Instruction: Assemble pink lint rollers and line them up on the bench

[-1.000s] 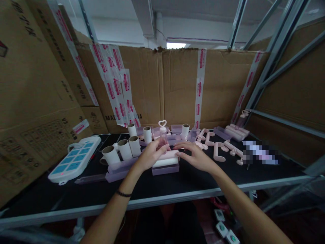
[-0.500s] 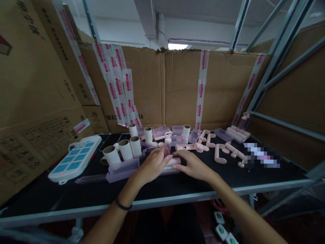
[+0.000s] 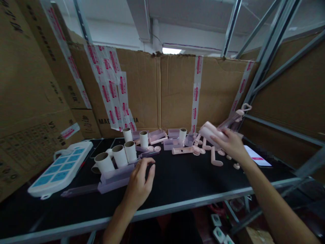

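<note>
- Right of centre, the right hand (image 3: 230,144) is raised above the desk (image 3: 177,176), its fingers closed around a pink roller (image 3: 212,131) with a clear handle (image 3: 232,118) that ends in a heart-shaped loop at upper right.
- Lower centre, the left hand (image 3: 139,184) rests on the black desk, fingers loosely curled and holding nothing, fingertips touching the end of a lilac tray (image 3: 118,176).
- Three cardboard tubes (image 3: 116,157) stand upright on that tray.
- More pink handles (image 3: 215,157) and lilac covers (image 3: 172,143) lie scattered mid-frame, beneath the right hand.
- A white-and-blue power strip (image 3: 58,169) lies at the left.
- Taped cardboard boxes (image 3: 175,91) wall the back.
</note>
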The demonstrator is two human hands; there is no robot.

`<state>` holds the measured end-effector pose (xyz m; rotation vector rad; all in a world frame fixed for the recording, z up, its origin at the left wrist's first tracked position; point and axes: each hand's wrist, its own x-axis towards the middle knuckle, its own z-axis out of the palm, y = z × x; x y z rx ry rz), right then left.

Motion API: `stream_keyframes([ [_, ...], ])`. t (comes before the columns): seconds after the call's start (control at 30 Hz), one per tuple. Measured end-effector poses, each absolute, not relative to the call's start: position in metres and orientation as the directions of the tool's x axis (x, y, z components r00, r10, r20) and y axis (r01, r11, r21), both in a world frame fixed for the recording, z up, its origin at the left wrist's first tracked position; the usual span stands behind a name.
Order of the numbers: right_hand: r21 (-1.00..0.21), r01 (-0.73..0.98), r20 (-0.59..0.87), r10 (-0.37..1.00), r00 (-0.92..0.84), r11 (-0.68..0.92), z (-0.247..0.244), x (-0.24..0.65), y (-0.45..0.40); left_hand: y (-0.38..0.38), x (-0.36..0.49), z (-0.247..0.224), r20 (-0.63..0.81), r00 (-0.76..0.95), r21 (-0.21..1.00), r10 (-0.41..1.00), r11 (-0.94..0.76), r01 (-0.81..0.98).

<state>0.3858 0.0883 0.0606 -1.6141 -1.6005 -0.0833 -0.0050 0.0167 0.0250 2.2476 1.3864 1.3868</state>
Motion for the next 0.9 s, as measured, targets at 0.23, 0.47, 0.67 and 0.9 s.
stream_keyframes([
  [0.23, -0.388, 0.883, 0.455, 0.779, 0.432, -0.264, 0.049, 0.504, 0.159, 0.016, -0.006, 0.011, 0.656, 0.217, 0.468, 0.722, -0.615, 0.634],
  [0.47, -0.477, 0.858, 0.325, 0.87, 0.371, -0.188, 0.033, 0.522, 0.188, 0.014, -0.007, 0.013, 0.661, 0.266, 0.43, 0.702, -0.644, 0.632],
  [0.67, -0.494, 0.856, 0.238, 0.924, 0.3, -0.15, 0.02, 0.501, 0.203, 0.014, -0.007, 0.013, 0.647, 0.284, 0.414, 0.707, -0.639, 0.648],
  [0.9, -0.492, 0.859, 0.222, 0.933, 0.283, -0.143, 0.021, 0.482, 0.218, 0.014, -0.008, 0.01, 0.644, 0.265, 0.43, 0.718, -0.626, 0.651],
])
